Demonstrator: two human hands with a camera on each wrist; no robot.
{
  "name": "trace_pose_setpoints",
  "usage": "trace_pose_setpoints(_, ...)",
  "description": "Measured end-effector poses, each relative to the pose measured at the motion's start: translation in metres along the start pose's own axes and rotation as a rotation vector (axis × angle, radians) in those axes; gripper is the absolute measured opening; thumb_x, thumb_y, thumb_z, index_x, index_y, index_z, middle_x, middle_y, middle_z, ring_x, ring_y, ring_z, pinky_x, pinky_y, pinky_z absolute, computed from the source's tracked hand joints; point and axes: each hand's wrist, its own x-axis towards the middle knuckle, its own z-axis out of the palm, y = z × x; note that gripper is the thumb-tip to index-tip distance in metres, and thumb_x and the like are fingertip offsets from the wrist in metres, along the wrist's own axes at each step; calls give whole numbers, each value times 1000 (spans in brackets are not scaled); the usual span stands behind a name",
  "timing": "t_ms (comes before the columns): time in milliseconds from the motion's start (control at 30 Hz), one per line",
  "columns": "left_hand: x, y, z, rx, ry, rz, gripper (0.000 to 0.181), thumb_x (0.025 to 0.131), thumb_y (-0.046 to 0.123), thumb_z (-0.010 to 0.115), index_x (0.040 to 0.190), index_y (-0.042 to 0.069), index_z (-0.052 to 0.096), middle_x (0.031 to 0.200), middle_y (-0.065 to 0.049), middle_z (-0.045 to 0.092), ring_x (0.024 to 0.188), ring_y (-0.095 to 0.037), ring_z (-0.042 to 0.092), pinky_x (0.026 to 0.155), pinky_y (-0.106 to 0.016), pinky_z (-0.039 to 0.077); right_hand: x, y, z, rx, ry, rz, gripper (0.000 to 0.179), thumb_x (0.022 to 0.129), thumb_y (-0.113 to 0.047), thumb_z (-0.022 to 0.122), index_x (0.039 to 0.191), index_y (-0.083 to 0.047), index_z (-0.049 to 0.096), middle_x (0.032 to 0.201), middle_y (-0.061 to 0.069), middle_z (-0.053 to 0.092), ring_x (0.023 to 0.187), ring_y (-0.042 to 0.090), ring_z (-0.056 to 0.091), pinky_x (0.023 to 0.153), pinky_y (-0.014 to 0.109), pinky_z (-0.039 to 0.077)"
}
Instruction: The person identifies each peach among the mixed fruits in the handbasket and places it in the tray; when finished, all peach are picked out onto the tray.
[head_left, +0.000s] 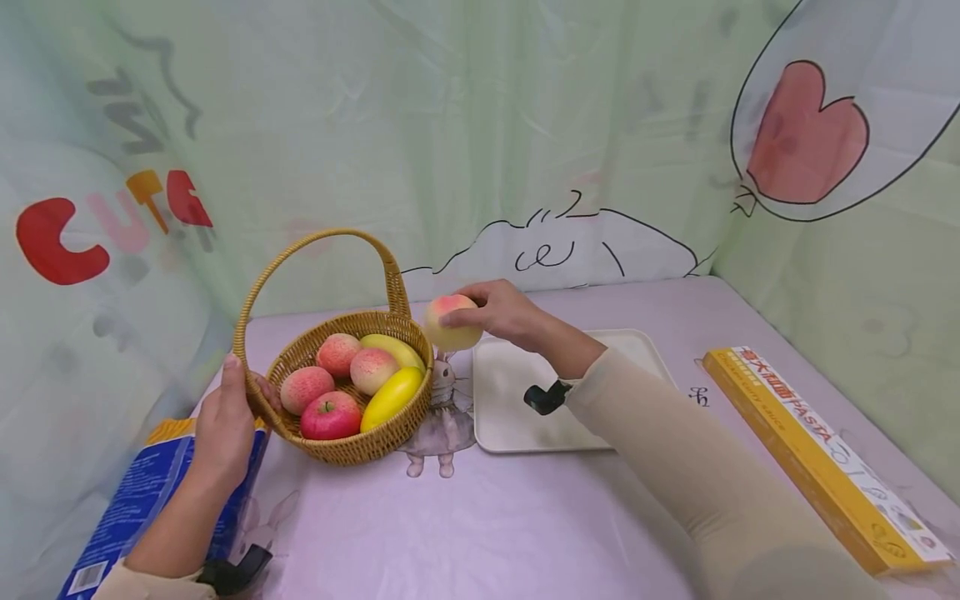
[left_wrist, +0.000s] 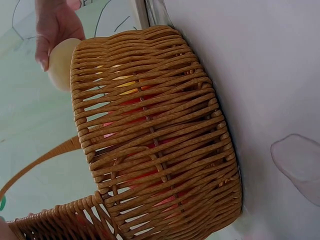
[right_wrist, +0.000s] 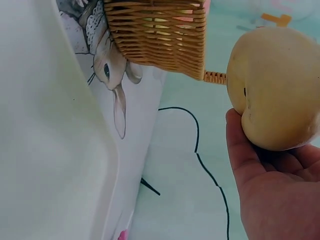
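at the centre of the head view, the right hand [head_left: 510,317] pinches a pale peach [head_left: 452,335] between thumb and curled fingers, partly open around its width. it sits between the wicker basket [head_left: 352,450] at centre-left and the cream tray [head_left: 502,400] right of centre. the peach looks light, firm and smooth, so perhaps slippery; its widest part should give the best hold. the left hand [head_left: 225,421], fingers bent, grips the basket at the handle's left base, likely a stiff, sturdy spot. 3 speckled peaches [head_left: 307,390] lie inside.

Yellow-and-pink peach [head_left: 453,337], golden-brown woven basket [head_left: 352,451].
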Motion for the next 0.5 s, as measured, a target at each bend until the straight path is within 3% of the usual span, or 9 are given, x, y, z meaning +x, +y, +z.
trace_pose_setpoints(500,0,1,-2,53,-10,-23,69,111,56,16,99,1,56,84,0,54,78,-20,50,68,-26,44,1,35,-7,-60,72,64,43,89,-36,80,123,-11,74,110,6,68,101,23,56,88,35,46)
